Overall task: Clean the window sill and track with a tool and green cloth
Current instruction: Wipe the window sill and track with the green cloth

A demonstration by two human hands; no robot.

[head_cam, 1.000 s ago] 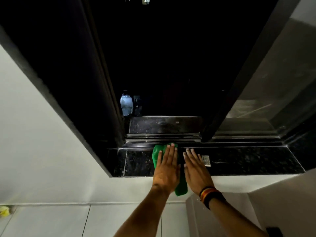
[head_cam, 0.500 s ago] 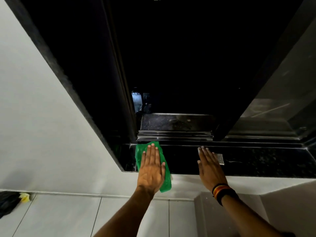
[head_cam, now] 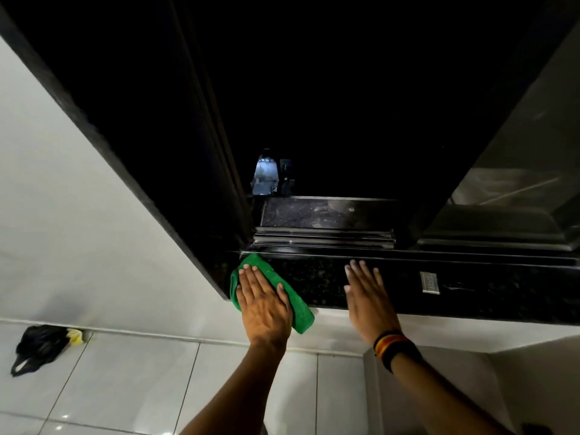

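Note:
The green cloth (head_cam: 284,293) lies at the left end of the black granite window sill (head_cam: 489,290), with one end hanging over the front edge. My left hand (head_cam: 262,304) presses flat on the cloth, fingers together. Flat on the bare sill to the right rests my right hand (head_cam: 365,291), holding nothing. A small silver rectangular tool (head_cam: 429,282) sits on the sill, apart from and right of my right hand. The metal window track (head_cam: 323,240) runs just behind the sill.
The window opening is dark, with a sliding glass pane (head_cam: 514,189) at the right. White wall stands to the left. A black bag (head_cam: 39,345) with something yellow lies on the tiled floor (head_cam: 125,387) at the lower left.
My left hand has slid the green cloth leftward along the sill to its left end. My right hand has come off the silver tool, which now lies uncovered to its right.

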